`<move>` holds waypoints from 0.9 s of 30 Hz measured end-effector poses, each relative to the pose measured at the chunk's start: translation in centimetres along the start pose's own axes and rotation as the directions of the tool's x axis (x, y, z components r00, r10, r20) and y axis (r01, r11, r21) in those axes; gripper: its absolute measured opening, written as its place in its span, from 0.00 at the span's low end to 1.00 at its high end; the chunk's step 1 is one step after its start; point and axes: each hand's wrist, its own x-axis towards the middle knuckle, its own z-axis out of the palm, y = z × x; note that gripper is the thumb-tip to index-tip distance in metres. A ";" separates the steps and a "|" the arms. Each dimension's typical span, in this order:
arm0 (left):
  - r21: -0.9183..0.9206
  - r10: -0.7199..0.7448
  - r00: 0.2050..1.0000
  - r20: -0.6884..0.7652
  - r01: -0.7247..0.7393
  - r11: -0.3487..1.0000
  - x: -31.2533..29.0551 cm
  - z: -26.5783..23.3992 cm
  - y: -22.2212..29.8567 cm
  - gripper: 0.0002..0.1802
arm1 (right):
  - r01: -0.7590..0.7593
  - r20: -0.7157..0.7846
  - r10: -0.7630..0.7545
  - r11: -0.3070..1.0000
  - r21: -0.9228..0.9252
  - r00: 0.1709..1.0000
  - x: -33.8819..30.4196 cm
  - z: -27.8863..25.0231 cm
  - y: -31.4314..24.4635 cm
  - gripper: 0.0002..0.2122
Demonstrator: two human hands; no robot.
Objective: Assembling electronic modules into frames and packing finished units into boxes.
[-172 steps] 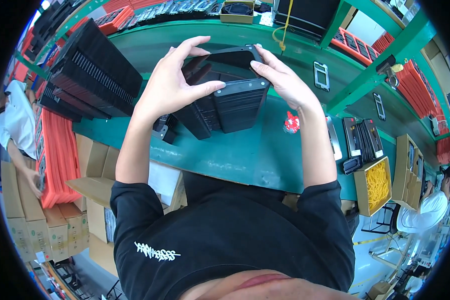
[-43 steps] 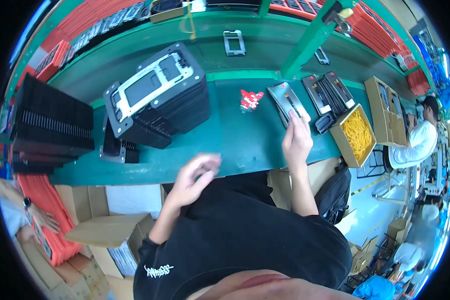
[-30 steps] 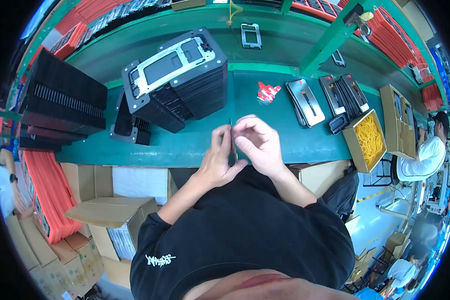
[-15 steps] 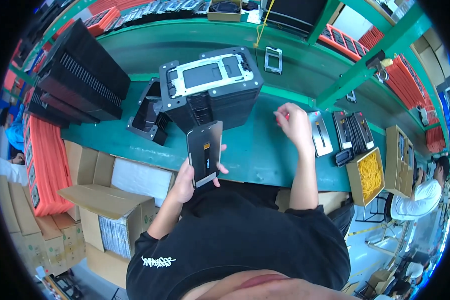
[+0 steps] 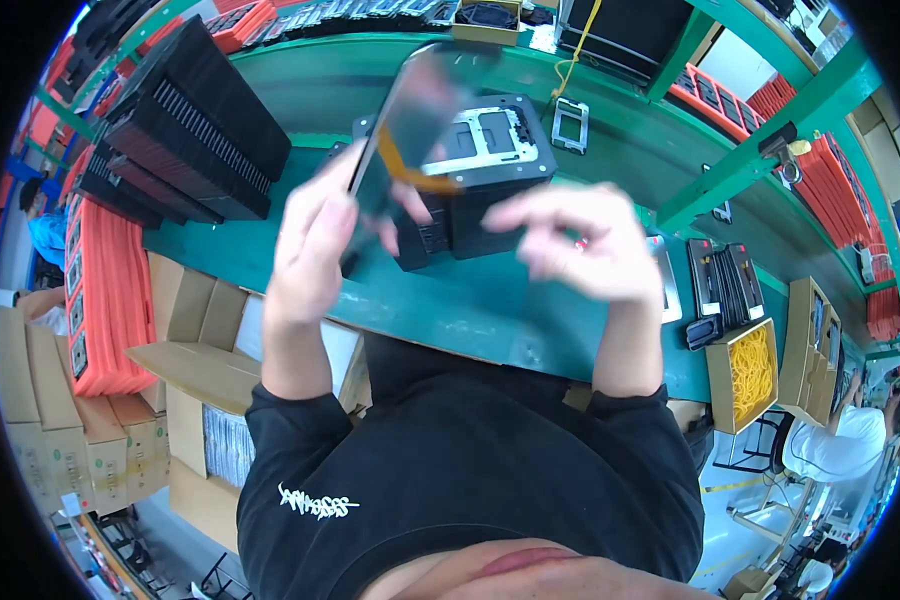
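Raised and tilted in my left hand (image 5: 310, 235) is a phone screen (image 5: 402, 135), blurred by motion, an orange strip on its lower part. The fingers wrap round its edges. Right of it, my right hand (image 5: 585, 240) hovers above the bench with curled, blurred fingers, and a small red piece (image 5: 580, 244) shows among them. Behind the raised screen stands a stack of black trays (image 5: 500, 215), partly hidden, topped by a silver-white frame (image 5: 490, 140). Close to my right wrist a silver-edged phone screen (image 5: 667, 280) lies on the bench.
Tall black tray stacks (image 5: 195, 120) stand at the left, beside red-orange trays (image 5: 110, 300). At the right are a row of dark phone screens (image 5: 725, 280) and a box of yellow bands (image 5: 752, 372). A green post (image 5: 715, 190) rises behind them. An opened carton (image 5: 195, 375) sits lower left.
My left hand has lifted the phone screen up and tilted it, now in front of the tray stack. My right hand has come slightly nearer, its fingers pointing left toward the screen.
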 end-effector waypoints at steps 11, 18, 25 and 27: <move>0.873 -0.019 0.993 0.119 -0.096 0.478 6.8 -3.4 -2.1 0.40 | -0.558 -0.439 0.564 0.815 0.157 0.700 2.6 -2.7 5.8 0.26; 0.919 -0.024 0.987 0.159 -0.139 0.369 8.0 -2.9 -2.7 0.42 | -0.495 -0.350 0.572 0.819 0.291 0.741 3.2 -2.3 6.1 0.28; 0.917 -0.009 0.991 0.136 -0.122 0.380 6.7 -2.5 -2.2 0.46 | -0.478 -0.292 0.533 0.844 0.242 0.794 2.5 -1.3 7.3 0.33; 0.917 -0.012 0.992 0.123 -0.109 0.384 6.5 -2.4 -2.0 0.46 | -0.472 -0.263 0.539 0.837 0.279 0.800 2.5 -1.2 7.5 0.33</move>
